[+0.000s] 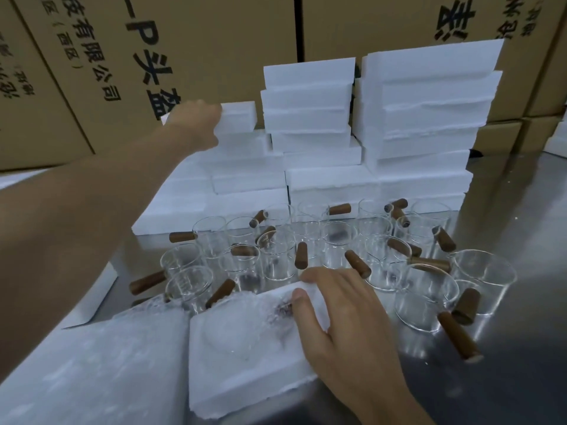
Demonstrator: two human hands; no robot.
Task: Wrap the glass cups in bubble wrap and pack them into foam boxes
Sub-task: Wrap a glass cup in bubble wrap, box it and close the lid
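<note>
Foam box (245, 357) sits nearest of all, an open white tray on the steel table (506, 378), and everything else can be placed from it. Inside its hollow lies a wrapped cup (260, 320), the glass and a dark smudge of handle showing through the bubble wrap. The right hand (343, 320) rests on the box's far right corner, thumb pressing down on the wrap and fingers curled over the rim, so it is clamped on the box. Left of the box lies a sheet of bubble wrap (92, 372).

Just behind the box stand the bare glass cups (322, 250), each with a brown wooden handle (357, 263) sticking out sideways. I count roughly eighteen, though clear glass overlapping clear glass makes that unsure. They look thin, slick and easily chipped where they crowd together; each is best lifted by the handle or around the body, one at a time. The foam is light, stiff and crumbly at its edges, so it wants a hand on both sides instead of a pinch at a corner.

Farther behind the box rise the foam stacks (414, 124), about twenty pieces in uneven piles. The left hand (196, 124) reaches to the top piece (239, 116) of the far left pile, gripping its end; the fingers are hidden behind it. Cardboard cartons (214, 32) wall in the back
</note>
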